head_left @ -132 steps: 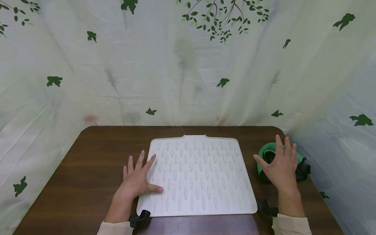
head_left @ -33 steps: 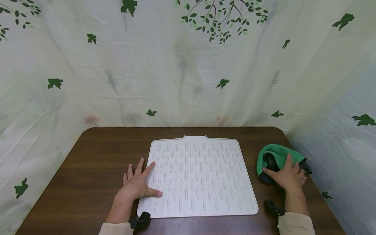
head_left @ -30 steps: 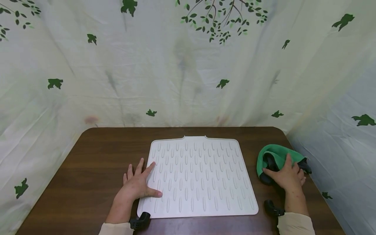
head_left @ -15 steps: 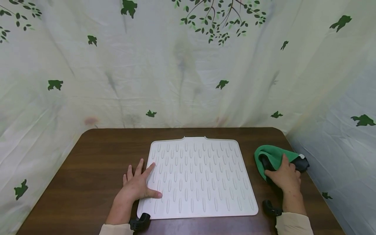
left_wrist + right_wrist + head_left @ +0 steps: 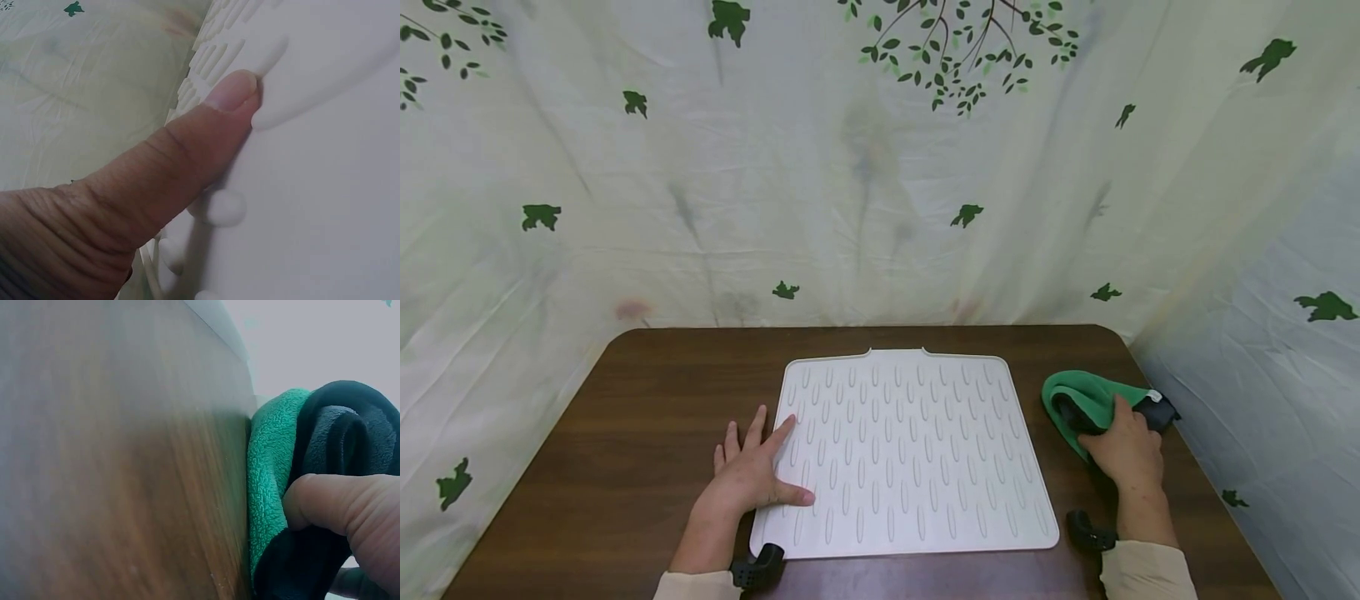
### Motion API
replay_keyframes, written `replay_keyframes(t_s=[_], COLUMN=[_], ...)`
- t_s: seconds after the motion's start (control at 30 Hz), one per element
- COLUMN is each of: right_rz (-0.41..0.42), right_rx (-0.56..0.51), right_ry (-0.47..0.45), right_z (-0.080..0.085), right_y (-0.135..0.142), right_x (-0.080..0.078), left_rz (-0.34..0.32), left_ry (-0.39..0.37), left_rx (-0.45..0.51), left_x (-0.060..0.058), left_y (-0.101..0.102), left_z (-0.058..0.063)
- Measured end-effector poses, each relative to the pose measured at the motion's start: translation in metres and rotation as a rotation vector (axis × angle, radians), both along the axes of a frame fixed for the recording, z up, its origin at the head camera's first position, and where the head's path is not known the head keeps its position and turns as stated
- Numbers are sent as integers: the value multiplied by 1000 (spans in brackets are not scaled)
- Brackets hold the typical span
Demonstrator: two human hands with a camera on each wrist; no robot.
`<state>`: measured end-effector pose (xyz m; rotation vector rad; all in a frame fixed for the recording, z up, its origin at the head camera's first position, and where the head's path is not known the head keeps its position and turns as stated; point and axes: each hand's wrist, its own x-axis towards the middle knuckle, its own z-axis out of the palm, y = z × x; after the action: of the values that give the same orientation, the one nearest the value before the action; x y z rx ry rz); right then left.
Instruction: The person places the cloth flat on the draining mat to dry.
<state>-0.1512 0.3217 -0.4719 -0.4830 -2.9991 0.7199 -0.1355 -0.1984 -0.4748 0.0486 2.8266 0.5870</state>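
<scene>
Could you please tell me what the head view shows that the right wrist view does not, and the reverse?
Only the head view shows the left hand resting on the left edge of the white ridged board.

Only the right wrist view shows the fuzzy texture of the green-and-black cloth and its coiled dark layers clearly.

Both show the right hand gripping that cloth, the wooden table and the pale backdrop.

The right hand (image 5: 1123, 450) is hiding part of the green and black cloth (image 5: 1088, 390); just beyond that hand, a white patch (image 5: 1154, 396) is looking too small to make out. Under the left hand (image 5: 743, 479), the white board (image 5: 325, 187) is running out of the left wrist view.
</scene>
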Motion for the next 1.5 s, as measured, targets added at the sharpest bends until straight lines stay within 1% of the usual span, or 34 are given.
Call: replay_keyframes(t_s=[0.17, 0.3, 0.43, 0.67, 0.8, 0.9, 1.07, 1.17, 1.27, 1.33, 1.4, 1.43, 1.5], right_rz=[22, 35, 26, 3, -23, -44, -100, -147, -205, -248, -295, -319, -352], right_rx=[17, 31, 31, -9, -54, -89, -148, -202, -288, -377, -494, -557, -650], right_ry=[30, 93, 132, 147, 155, 182, 263, 299, 298, 296, 309, 327, 369], right_z=[-2, -3, -3, -1, 1, 3, 5, 7, 10, 12, 15, 16, 17], right_y=[1, -1, -3, -1, 0, 0, -1, -3, -4, -5, -7, -8, -9], right_x=[-1, -2, -1, 0, 0, -1, -2, -1, -1, -1, -2, -2, -4], left_rz=[-1, -4, -6, -9, -4, 0, 2, 2, 0, 2, 4, 3, 4], left_ry=[3, 4, 6, 12, 7, 3, 6, 9, 8, 3, -1, -2, -5], left_rx=[-1, 2, 3, 3, 4, 5, 0, -2, -1, -4, -7, -6, -6], left_x=[0, 1, 1, 1, 0, 0, 1, 1, 1, 0, 0, 0, 0], left_y=[0, 1, 1, 0, 1, 1, 1, 1, 1, 1, 1, 1, 2], left_z=[0, 2, 2, 3, 3, 3, 2, 2, 2, 3, 3, 3, 3])
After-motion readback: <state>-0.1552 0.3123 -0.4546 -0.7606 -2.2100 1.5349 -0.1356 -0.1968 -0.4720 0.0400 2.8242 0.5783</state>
